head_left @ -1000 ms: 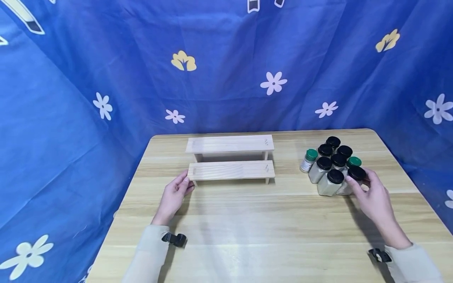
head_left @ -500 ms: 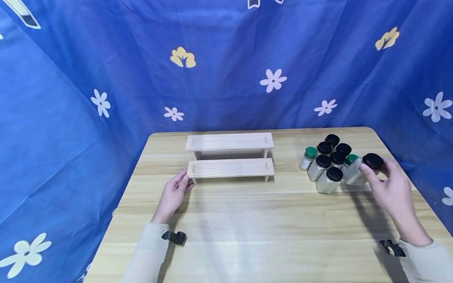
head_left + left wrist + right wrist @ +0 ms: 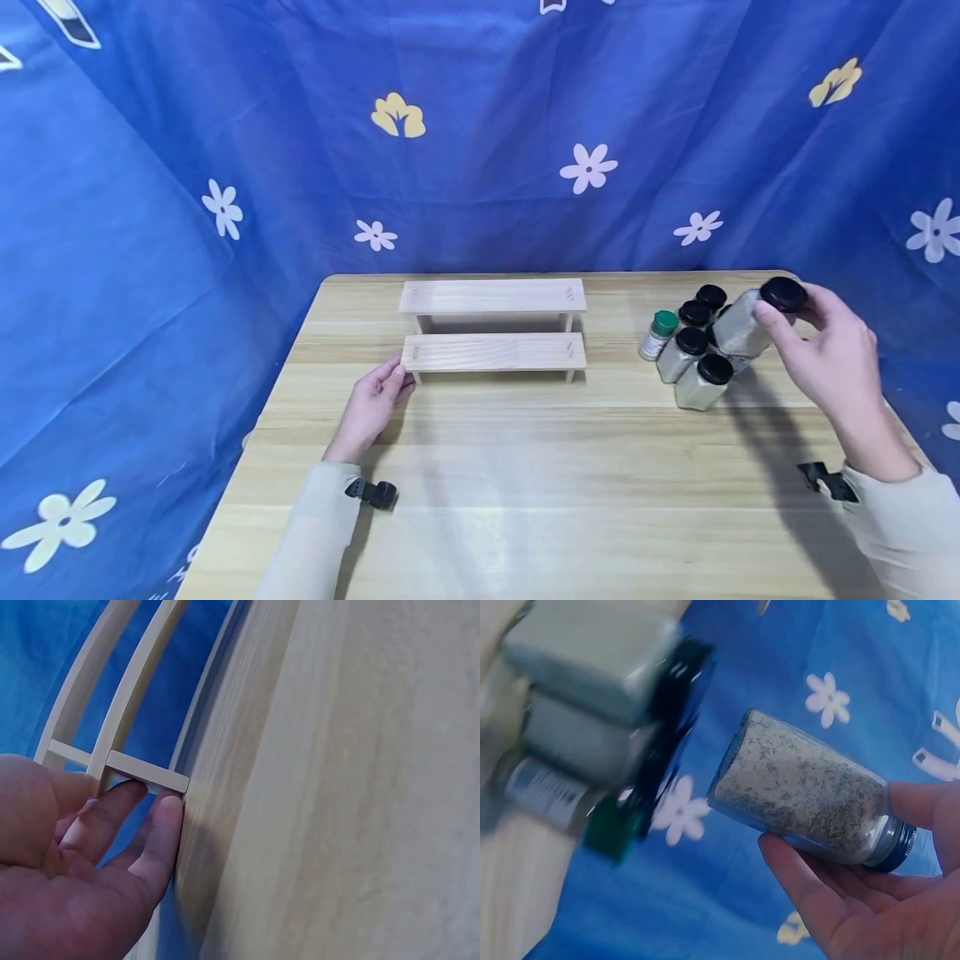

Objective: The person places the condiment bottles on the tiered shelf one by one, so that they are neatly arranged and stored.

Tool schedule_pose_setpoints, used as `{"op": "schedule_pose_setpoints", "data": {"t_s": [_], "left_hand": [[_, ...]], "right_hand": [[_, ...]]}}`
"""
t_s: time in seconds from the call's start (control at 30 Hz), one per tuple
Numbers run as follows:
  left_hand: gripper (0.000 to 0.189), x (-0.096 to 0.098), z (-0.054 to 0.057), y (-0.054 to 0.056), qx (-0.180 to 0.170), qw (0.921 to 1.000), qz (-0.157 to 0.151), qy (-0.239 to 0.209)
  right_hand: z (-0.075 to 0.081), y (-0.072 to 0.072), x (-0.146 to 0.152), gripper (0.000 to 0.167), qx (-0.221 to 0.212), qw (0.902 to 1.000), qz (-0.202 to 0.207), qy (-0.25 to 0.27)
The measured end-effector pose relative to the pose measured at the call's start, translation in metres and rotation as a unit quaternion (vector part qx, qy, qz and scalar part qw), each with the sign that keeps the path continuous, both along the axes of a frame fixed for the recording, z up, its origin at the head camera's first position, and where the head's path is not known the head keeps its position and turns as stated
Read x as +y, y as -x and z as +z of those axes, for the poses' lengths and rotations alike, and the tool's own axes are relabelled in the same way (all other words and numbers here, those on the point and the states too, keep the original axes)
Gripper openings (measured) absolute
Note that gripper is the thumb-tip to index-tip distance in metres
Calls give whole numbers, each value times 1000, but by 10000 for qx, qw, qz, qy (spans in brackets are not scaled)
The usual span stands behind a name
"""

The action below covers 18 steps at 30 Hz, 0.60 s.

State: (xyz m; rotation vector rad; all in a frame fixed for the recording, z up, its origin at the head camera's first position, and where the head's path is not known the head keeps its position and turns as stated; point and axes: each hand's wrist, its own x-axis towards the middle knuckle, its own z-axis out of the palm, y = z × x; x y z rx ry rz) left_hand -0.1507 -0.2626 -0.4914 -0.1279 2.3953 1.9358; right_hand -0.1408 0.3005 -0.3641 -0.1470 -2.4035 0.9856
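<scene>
My right hand (image 3: 843, 362) grips a spice jar (image 3: 742, 323) by its black lid and neck. The jar is raised and tilted over the other jars. In the right wrist view, the clear jar (image 3: 795, 787) shows pale contents with dark greenish flecks; thumb and fingers lie on opposite sides near the lid. My left hand (image 3: 372, 404) pinches the left end of the front board of a two-tier wooden rack (image 3: 491, 354). Seen from the left wrist, the fingertips (image 3: 171, 810) sit beside the rack's leg (image 3: 150, 772), with the thumb at the board.
Below the raised jar stand several black-lidded jars (image 3: 701, 383), partly hidden by it. A smaller green-capped bottle (image 3: 657, 337) stands at their left. The wooden table (image 3: 525, 467) backs onto a blue flowered cloth (image 3: 487, 167).
My right hand has lifted the black-lidded jar from the front right of the group, first rightward, then higher and tilted. My left hand has stayed at the rack's end.
</scene>
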Motion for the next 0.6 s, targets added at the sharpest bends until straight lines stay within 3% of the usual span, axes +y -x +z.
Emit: {"op": "schedule_pose_setpoints", "data": {"t_s": [0.13, 0.33, 0.6], "left_hand": [[50, 0, 4, -2, -79, 10000, -35, -10], [49, 3, 5, -1, -142, 9999, 13, -40], [48, 2, 3, -3, -119, 9999, 103, 7]], "right_hand": [[7, 15, -28, 45, 231, 9984, 510, 101], [15, 37, -76, 45, 118, 9923, 1225, 133], [22, 68, -153, 47, 93, 9770, 2123, 192]]}}
